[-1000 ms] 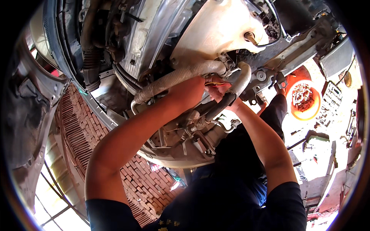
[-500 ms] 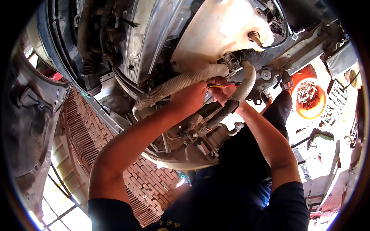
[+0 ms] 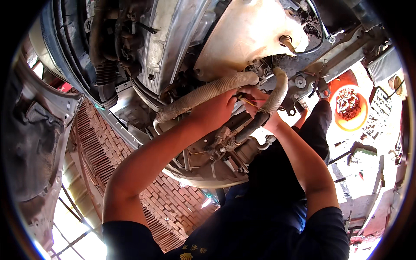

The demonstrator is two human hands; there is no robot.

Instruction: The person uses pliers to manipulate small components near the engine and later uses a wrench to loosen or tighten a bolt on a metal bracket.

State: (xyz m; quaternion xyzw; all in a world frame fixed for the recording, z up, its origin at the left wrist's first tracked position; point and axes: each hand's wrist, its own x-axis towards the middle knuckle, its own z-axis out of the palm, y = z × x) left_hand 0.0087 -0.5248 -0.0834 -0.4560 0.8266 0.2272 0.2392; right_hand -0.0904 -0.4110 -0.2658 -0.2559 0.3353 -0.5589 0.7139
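Observation:
Thin red and yellow wires [image 3: 248, 102] stretch between my hands beneath a ribbed beige hose. My left hand [image 3: 216, 109] is closed, its fingertips pinching the wires' left end by a small dark piece too small to make out. My right hand [image 3: 256, 98] has its fingers bent around the other end of the wires, partly covered by a curved hose [image 3: 277, 89] that passes in front of its wrist. Above my left hand runs the ribbed hose [image 3: 208, 91]. Below both hands lie metal pipes and fittings [image 3: 223, 141] of an engine bay.
A large whitish plastic tank [image 3: 242, 39] fills the upper middle. An orange bucket of small metal parts [image 3: 349, 108] stands at right, beside scattered sockets [image 3: 378, 113]. A leg in dark trousers [image 3: 315, 134] is near my right forearm. Bricks [image 3: 173, 199] cover the lower left ground.
My hands stay at the same spot while the fingers shift on the wires. The wires now slope down to the right, with a dark end showing at my left fingertips.

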